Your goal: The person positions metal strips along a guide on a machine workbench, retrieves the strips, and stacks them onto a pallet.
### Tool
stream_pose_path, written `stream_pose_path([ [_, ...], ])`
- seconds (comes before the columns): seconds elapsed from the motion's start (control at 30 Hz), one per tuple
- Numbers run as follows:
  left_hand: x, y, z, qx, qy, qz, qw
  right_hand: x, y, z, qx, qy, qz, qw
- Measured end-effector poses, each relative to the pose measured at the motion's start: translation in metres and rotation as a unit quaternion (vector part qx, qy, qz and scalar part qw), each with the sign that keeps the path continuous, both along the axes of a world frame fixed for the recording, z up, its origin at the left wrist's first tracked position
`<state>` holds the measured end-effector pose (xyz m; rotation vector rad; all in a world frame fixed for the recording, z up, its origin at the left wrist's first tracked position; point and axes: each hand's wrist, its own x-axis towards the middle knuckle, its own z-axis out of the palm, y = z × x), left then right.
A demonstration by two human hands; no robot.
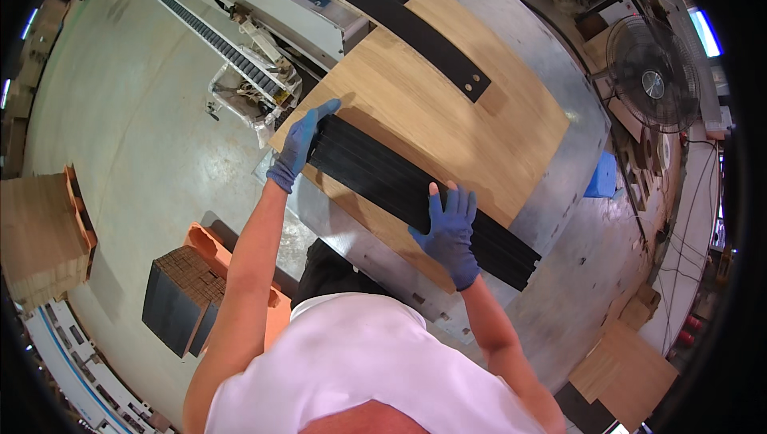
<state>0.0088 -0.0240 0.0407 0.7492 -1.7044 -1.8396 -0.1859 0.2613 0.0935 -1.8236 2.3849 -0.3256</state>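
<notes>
Several long black strips (375,166), laid side by side, rest on a wood-coloured board (503,138) in front of me. My left hand (300,142), in a blue glove, is pressed against the strips' left end with its fingers stretched out. Nearer their right end, my right hand (452,230), gloved likewise, lies on the strips with fingers spread; a couple of its fingertips are bare. Beyond the strips, a black belt or guide with two holes (431,42) reaches over the board. Underneath the board is a grey metal table (559,170).
On the floor to my left, a stack of dark-sided boards (180,298) sits by an orange pallet (204,242). Farther left is a stack of brown boards (44,226). A conveyor machine (319,22) stands at the far left. A fan (651,82) is at the far right.
</notes>
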Motion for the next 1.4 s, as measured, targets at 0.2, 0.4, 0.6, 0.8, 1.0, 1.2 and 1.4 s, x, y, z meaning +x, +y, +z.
stream_pose_path([
  [0.2, 0.004, 0.004, 0.012, 0.036, -0.039, -0.031, 0.998, -0.003, 0.005, 0.012, 0.047, 0.013, 0.013, 0.999],
  [0.4, 0.002, 0.013, 0.016, 0.080, -0.025, -0.049, 0.995, -0.013, 0.022, 0.014, 0.090, 0.015, 0.005, 0.996],
  [0.6, 0.002, 0.015, 0.010, 0.120, 0.015, -0.060, 0.991, -0.017, 0.029, 0.007, 0.092, 0.022, 0.008, 0.995],
  [0.8, 0.002, 0.017, -0.004, 0.083, 0.034, -0.068, 0.994, -0.014, 0.028, 0.008, 0.125, 0.059, 0.026, 0.990],
  [1.0, 0.001, 0.015, -0.046, 0.068, 0.148, -0.065, 0.985, -0.016, 0.029, 0.007, 0.115, 0.040, 0.046, 0.991],
  [1.2, 0.003, 0.017, -0.049, 0.059, 0.112, -0.061, 0.990, -0.014, 0.030, 0.001, 0.122, 0.056, 0.032, 0.991],
  [1.4, 0.003, 0.016, -0.045, 0.063, 0.109, -0.064, 0.990, -0.015, 0.026, 0.003, 0.123, 0.075, 0.059, 0.988],
])
